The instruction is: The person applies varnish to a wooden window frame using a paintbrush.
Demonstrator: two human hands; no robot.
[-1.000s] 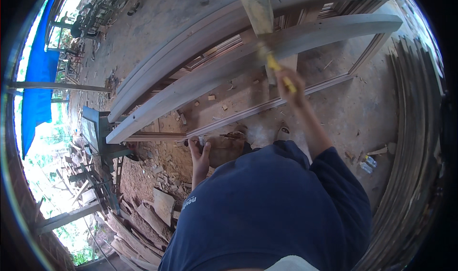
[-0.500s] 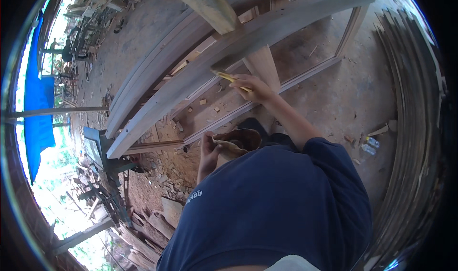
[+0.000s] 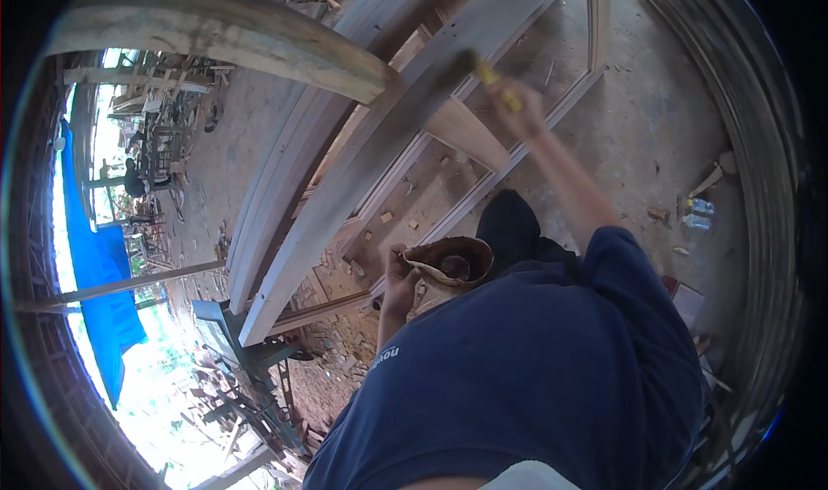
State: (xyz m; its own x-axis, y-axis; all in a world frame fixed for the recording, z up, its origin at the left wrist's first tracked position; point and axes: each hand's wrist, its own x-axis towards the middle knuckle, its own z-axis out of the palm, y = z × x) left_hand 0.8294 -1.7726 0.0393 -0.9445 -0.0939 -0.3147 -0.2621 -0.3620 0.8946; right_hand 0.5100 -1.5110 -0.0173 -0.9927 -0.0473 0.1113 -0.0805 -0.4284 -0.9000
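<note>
My right hand (image 3: 520,110) is closed round the yellow handle of a paintbrush (image 3: 488,74), slightly blurred. Its dark bristles touch the face of a long curved wooden beam (image 3: 349,175), near the beam's lower edge. The wood around the bristles looks darker than the beam's left end. Close to my belly, my left hand (image 3: 399,276) grips the rim of an open container (image 3: 470,250). Brown stain coats the inside of this container; a round shape shows at its bottom, but I cannot tell what liquid is in it.
A thick timber post (image 3: 250,46) juts in over the beam from the upper left. More curved wooden pieces (image 3: 289,158) lie behind it. Long boards (image 3: 768,188) are stacked at the right, with plastic bottles (image 3: 699,214) nearby. Wood scraps litter the floor; a blue tarp (image 3: 95,266) hangs far left.
My right hand has moved the brush up and to the right along the beam. My left hand still holds the container. The whole view has shifted, bringing more of the post into sight.
</note>
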